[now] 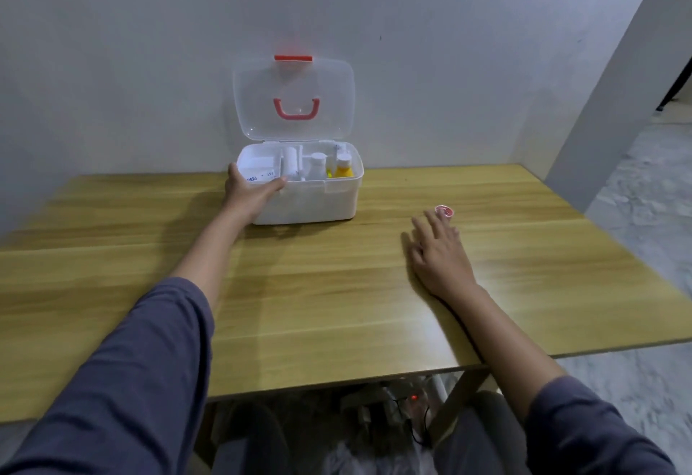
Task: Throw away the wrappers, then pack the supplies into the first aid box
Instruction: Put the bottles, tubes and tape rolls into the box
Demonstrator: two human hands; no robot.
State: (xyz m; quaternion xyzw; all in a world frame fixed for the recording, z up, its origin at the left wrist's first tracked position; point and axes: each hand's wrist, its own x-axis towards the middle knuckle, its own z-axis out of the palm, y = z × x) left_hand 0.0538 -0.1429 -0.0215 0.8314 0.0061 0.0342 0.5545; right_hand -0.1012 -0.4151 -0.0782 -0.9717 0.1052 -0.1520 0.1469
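A white first aid box (307,201) stood on the wooden worktop (337,306) against the pale wall, its clear lid (294,99) raised upright with a red handle (296,109) and a red latch (293,58) showing on it. The left hand (251,189) reached out on a long arm with a blue-grey sleeve (123,381) pushed back, and its fingers (279,184) were spread over the box's near left corner, thumb along the front rim and the other fingertips at the left edge, grasping the rim loosely rather than clenched. Just beyond those fingers, inside the box, lay a flat white packet with blue print (258,174), then an upright white roll (289,163), a white bottle (317,166) and, furthest to the right, a yellow bottle (343,169). The right hand (438,253) lay palm down on the worktop, well apart from the box, its fingers (423,229) released and splayed, holding nothing. Just past the tip of its longest finger, touching or nearly so, sat a small round red-and-white item (444,211), too small to tell what it was. Nearer than both hands, under the worktop's front edge, a tangle of cables with a small red light (413,397) showed between the person's knees.
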